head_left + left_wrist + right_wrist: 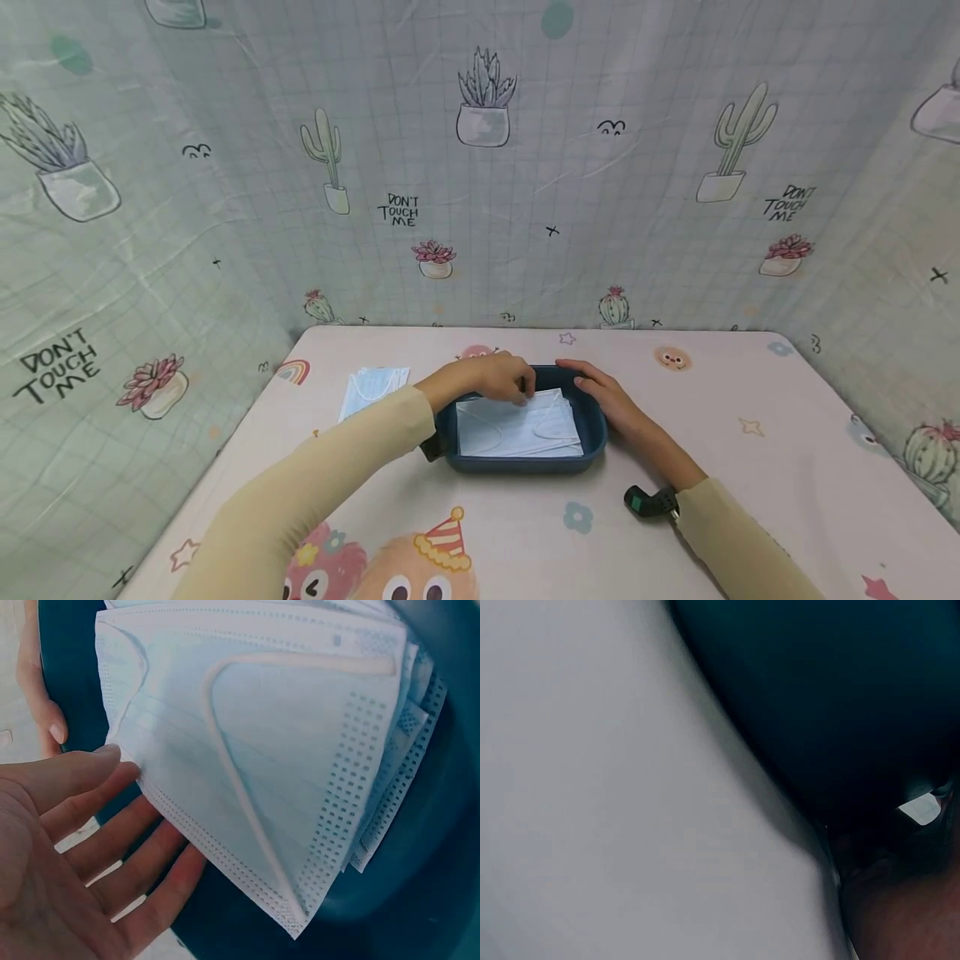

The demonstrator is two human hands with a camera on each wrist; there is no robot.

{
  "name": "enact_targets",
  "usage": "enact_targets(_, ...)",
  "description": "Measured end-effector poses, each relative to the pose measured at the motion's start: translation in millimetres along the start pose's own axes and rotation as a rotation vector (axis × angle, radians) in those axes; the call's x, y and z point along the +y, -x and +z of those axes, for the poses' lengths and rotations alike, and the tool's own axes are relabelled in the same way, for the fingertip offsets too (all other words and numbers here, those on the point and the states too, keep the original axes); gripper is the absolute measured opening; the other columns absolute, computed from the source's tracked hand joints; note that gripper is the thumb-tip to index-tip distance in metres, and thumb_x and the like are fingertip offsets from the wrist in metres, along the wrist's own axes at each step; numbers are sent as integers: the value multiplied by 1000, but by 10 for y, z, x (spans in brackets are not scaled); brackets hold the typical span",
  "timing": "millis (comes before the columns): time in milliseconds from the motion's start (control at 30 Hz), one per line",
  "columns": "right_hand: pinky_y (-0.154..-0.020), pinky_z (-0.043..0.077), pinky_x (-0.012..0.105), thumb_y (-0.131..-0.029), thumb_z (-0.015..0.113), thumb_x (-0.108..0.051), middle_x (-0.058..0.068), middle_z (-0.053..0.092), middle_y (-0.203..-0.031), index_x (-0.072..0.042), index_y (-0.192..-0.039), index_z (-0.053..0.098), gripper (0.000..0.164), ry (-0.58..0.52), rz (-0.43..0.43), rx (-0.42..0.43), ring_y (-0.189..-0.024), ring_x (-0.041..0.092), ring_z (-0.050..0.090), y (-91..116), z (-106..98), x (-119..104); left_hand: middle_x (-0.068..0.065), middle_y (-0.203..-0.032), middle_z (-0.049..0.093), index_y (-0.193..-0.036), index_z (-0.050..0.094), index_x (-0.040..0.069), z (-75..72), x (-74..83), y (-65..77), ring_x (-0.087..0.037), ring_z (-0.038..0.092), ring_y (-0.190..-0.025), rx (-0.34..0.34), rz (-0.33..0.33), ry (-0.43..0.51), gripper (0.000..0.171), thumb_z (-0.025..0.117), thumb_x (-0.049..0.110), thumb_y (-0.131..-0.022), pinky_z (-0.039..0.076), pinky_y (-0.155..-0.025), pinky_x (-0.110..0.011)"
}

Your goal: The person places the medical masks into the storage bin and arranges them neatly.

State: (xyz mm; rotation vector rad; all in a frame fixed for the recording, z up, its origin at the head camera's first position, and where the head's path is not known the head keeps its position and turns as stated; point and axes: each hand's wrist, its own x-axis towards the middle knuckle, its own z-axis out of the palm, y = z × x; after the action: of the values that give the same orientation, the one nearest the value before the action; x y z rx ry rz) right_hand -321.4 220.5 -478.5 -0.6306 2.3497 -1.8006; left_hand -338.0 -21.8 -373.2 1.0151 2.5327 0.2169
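A dark blue basin (517, 467) stands on the table with a stack of light blue face masks (517, 433) inside. My left hand (498, 377) reaches over the basin's back left side. In the left wrist view its thumb lies on the edge of the top face mask (247, 750) and the fingers reach beneath it, pinching it. White ear loops show on that mask. At the basin's right end my right hand (611, 400) grips the rim. The right wrist view shows the basin's outer wall (817, 690) up close, with part of that hand dark in the corner.
More face masks (367, 393) lie on the table left of the basin, partly behind the left forearm. A light cartoon-print cloth covers the table (540, 550). A cactus-print curtain (555, 183) hangs behind and at both sides. A black device (651, 502) is on the right wrist.
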Motion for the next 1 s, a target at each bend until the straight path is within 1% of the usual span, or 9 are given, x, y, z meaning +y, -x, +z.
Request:
enact_targets(133, -127, 11, 64, -109, 40, -13, 18, 41, -163, -7, -154, 46, 46, -8, 14, 0, -158, 40, 22, -7, 9, 4, -3, -105, 73, -111, 76, 11, -12, -52, 7, -17, 61, -93, 25, 0, 11, 17, 68, 20, -99, 52, -85, -30)
enact_targets(200, -128, 11, 63, -109, 39, -14, 18, 40, -164, -8, -154, 46, 46, -15, 28, 2, -158, 39, 22, -14, 12, 4, -4, -105, 74, -113, 76, 9, -36, -86, 16, -17, 61, -91, 50, 6, 31, 19, 67, 20, -99, 53, -84, -30)
enact_targets(300, -127, 12, 64, -110, 39, -14, 18, 40, -164, -8, -155, 45, 46, -9, 37, 2, -158, 40, 23, -21, 11, -5, -5, -109, 75, -117, 75, 7, -87, -135, 51, -16, 64, -91, 96, 23, 89, 23, 66, 19, -100, 56, -83, -30)
enact_targets(367, -127, 12, 64, -110, 39, -14, 18, 40, -164, -8, -155, 45, 46, -6, 41, 4, -158, 40, 23, -24, 7, -16, -6, -109, 75, -118, 74, 6, -116, -172, 82, -15, 65, -91, 144, 39, 147, 23, 64, 16, -99, 56, -82, -29)
enact_targets(500, -127, 12, 64, -110, 39, -14, 18, 41, -163, -8, -154, 46, 45, -4, 28, 9, -158, 40, 24, -21, 12, -15, -9, -108, 76, -117, 74, 3, -159, -187, 188, -18, 69, -90, 249, 61, 268, 23, 62, 10, -99, 59, -81, -28)
enact_targets(633, -127, 12, 65, -110, 38, -14, 18, 41, -163, -7, -154, 46, 45, -4, 15, 9, -157, 40, 25, -21, 8, -14, -13, -107, 76, -117, 74, 2, -170, -157, 320, -21, 72, -89, 338, 73, 363, 24, 59, 7, -99, 60, -80, -27)
enact_targets(800, -127, 13, 64, -110, 38, -15, 17, 40, -164, -9, -154, 47, 45, -13, 24, 2, -157, 39, 25, -27, 14, -13, -17, -106, 76, -113, 75, 5, -131, -125, 517, -17, 72, -83, 447, 89, 458, 23, 57, 5, -98, 60, -77, -28)
enact_targets(900, -128, 13, 63, -110, 38, -15, 16, 40, -164, -10, -154, 47, 45, -22, 29, 0, -158, 39, 25, -23, 12, -9, -14, -104, 76, -109, 75, 10, -113, -101, 627, -13, 72, -81, 528, 79, 496, 22, 56, 6, -99, 61, -75, -27)
enact_targets(1000, -128, 14, 63, -110, 37, -15, 16, 39, -165, -10, -154, 46, 45, -24, 26, 0, -157, 39, 25, -13, 5, 0, -11, -102, 76, -107, 76, 11, -97, -69, 724, -18, 74, -83, 610, 66, 513, 22, 55, 7, -100, 61, -75, -27)
